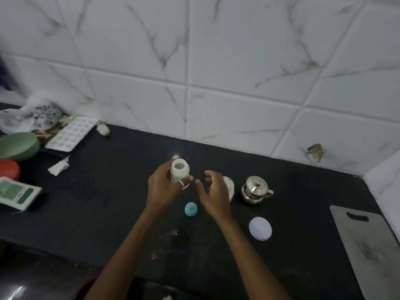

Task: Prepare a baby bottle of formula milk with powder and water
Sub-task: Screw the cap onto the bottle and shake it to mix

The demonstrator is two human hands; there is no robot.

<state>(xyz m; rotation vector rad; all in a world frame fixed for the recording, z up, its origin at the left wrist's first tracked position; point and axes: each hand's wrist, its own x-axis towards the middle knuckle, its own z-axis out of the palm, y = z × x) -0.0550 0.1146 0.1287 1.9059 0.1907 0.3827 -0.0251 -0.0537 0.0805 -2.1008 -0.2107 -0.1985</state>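
Nearest on black counter [104, 213]: round white lid [260, 228], w/ a grey cutting board [368, 245] at far R edge. Teal nipple ring [191, 209] lies btwn the wrists, apart from both. L hand [164, 189] grips the open baby bottle [179, 171], upright, mouth uncapped, just above counter. R hand [213, 194] beside it, fingers loosely spread, holding nothing. Behind R hand, a white container [229, 184], mostly hidden. Small steel pot [255, 190] just R of that. Far L by the tiled wall [238, 72]: blister pack [70, 133], green bowl [18, 146].
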